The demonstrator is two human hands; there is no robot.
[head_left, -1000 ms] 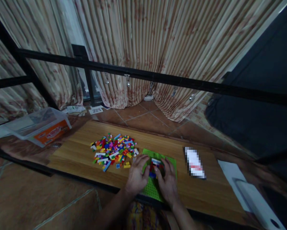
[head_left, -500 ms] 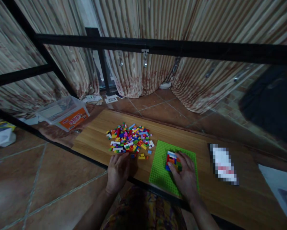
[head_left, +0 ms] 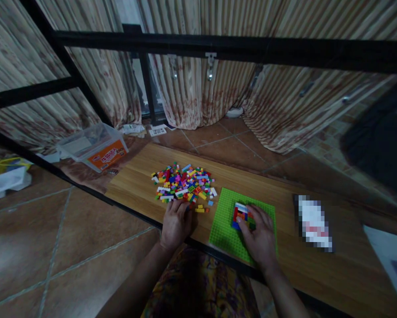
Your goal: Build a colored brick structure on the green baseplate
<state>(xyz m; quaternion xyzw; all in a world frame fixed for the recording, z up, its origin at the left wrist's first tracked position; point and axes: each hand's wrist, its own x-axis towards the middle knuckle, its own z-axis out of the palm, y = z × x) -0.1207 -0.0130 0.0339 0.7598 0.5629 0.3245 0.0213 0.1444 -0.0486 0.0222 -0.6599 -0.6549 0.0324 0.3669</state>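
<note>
A green baseplate [head_left: 227, 216] lies on the wooden table [head_left: 135, 185] near its front edge. On it stands a small block of red, blue, orange and white bricks [head_left: 239, 213]. My right hand [head_left: 261, 236] rests on the plate with its fingers against the right side of that block. To the left spreads a pile of loose coloured bricks [head_left: 183, 183]. My left hand [head_left: 176, 222] lies palm down at the pile's near edge, fingertips touching the nearest bricks. I cannot see whether a brick is under the fingers.
A clear plastic box with an orange label [head_left: 94, 148] sits at the far left of the table. A blurred white packet [head_left: 314, 223] lies right of the plate. A black metal frame [head_left: 218, 46] crosses overhead. Curtains and tiled floor lie beyond.
My left hand has left the brick block on the plate and moved left to the edge of the loose pile. My right hand stays on the block. The camera has shifted left.
</note>
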